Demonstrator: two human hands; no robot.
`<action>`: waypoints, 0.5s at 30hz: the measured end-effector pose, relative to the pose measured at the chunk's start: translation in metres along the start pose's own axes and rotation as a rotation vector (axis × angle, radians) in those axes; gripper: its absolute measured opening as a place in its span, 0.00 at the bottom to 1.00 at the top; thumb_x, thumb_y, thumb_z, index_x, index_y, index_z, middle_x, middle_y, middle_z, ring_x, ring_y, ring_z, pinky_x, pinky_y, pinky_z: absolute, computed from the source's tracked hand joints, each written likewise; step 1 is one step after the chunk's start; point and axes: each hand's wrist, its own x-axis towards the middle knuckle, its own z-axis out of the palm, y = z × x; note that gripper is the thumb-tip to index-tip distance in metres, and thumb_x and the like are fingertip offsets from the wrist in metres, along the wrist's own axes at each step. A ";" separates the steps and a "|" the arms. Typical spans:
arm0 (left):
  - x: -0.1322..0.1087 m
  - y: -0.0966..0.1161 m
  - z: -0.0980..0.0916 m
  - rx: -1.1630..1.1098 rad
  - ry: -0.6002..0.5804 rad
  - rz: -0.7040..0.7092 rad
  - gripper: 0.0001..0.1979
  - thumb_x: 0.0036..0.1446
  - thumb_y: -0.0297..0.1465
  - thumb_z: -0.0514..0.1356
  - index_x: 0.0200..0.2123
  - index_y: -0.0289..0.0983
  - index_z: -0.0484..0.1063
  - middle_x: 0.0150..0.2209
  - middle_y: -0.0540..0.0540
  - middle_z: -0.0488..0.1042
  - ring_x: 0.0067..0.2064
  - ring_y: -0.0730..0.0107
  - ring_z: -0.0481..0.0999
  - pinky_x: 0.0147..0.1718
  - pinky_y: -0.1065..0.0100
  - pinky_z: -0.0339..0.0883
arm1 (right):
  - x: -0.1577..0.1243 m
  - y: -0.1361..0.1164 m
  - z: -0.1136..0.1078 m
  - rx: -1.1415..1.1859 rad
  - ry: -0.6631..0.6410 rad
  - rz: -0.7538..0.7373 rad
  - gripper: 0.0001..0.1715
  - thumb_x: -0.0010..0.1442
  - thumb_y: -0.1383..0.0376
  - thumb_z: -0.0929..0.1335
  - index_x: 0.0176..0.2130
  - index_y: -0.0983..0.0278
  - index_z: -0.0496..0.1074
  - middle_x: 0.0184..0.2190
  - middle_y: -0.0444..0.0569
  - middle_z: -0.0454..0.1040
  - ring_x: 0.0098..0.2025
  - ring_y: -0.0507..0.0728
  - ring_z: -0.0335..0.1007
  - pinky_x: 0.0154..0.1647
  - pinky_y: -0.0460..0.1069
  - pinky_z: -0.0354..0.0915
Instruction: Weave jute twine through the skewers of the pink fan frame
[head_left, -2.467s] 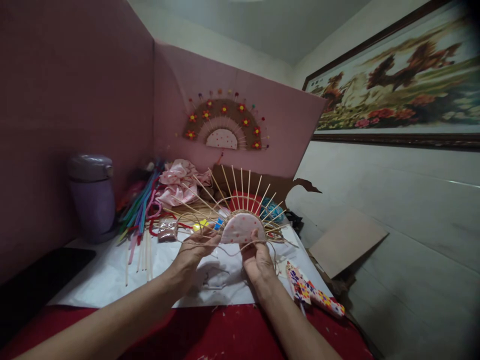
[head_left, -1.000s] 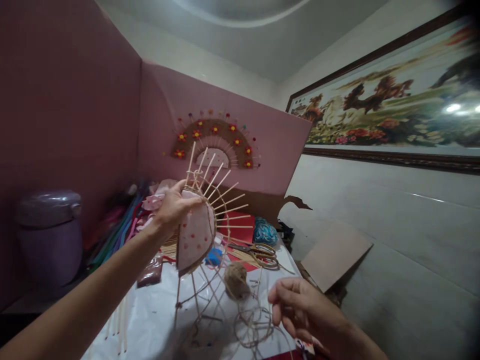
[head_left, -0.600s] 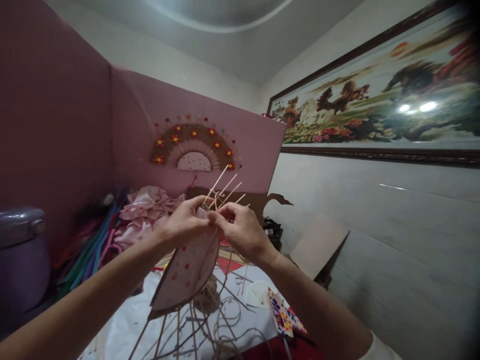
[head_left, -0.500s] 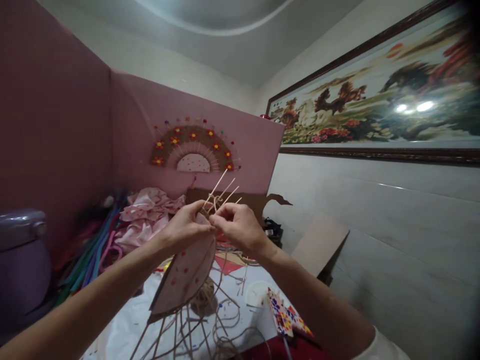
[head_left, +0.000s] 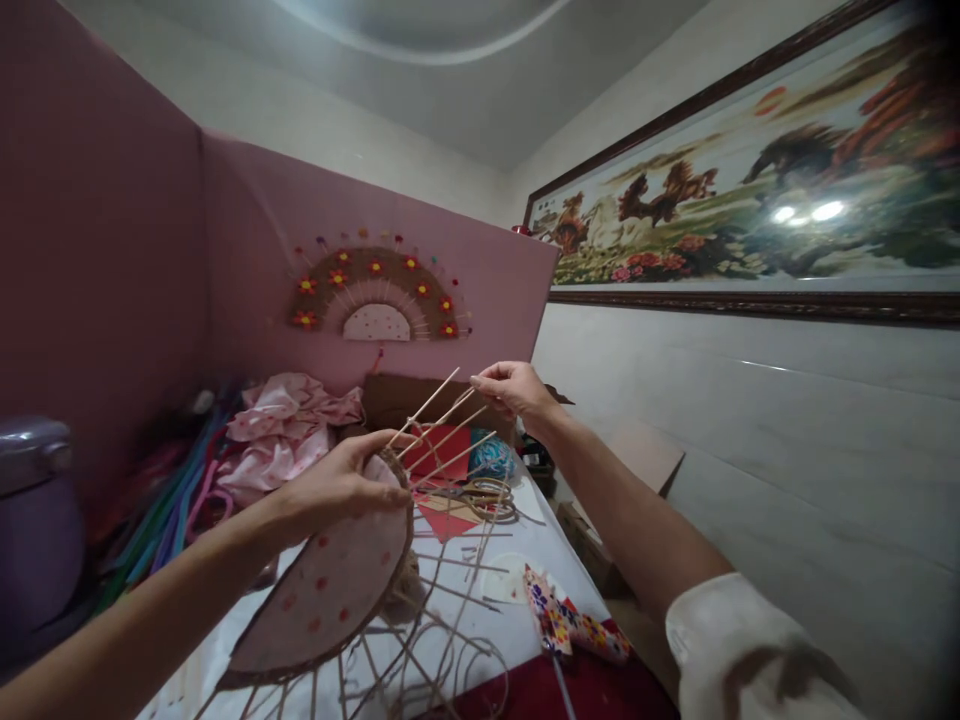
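My left hand [head_left: 334,490] is closed on the upper corner of a half-round fan piece [head_left: 326,585], covered in pale fabric with red spots. Thin wooden sticks [head_left: 450,435] radiate from its curved edge. Twine [head_left: 417,428] is looped round the sticks near my left fingers. Beyond the stick tips, my right hand [head_left: 517,388] pinches a strand of this twine and holds it taut. Below the fan, a ball of twine [head_left: 405,590] sits partly hidden on the white tabletop [head_left: 536,540], with loose twine [head_left: 469,650] curling beside it.
Scissors [head_left: 491,498], red paper [head_left: 442,450] and blue yarn [head_left: 491,455] lie behind the sticks. A flower-patterned glue gun [head_left: 551,615] rests at right. Crumpled spotted fabric [head_left: 281,430] is at left. A finished-looking fan [head_left: 375,275] hangs on the pink board [head_left: 499,290].
My right hand has moved up and right, away from my left hand, drawing the twine out. The fan has tilted and shifted left in view, and the scissors and blue yarn now show.
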 end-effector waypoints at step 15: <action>0.009 -0.014 -0.021 0.045 0.329 0.008 0.25 0.34 0.30 0.65 0.41 0.39 0.75 0.19 0.50 0.73 0.20 0.67 0.69 0.20 0.69 0.59 | -0.078 0.035 -0.010 0.045 -0.200 0.230 0.16 0.46 0.58 0.73 0.30 0.65 0.68 0.13 0.36 0.62 0.11 0.43 0.47 0.10 0.40 0.43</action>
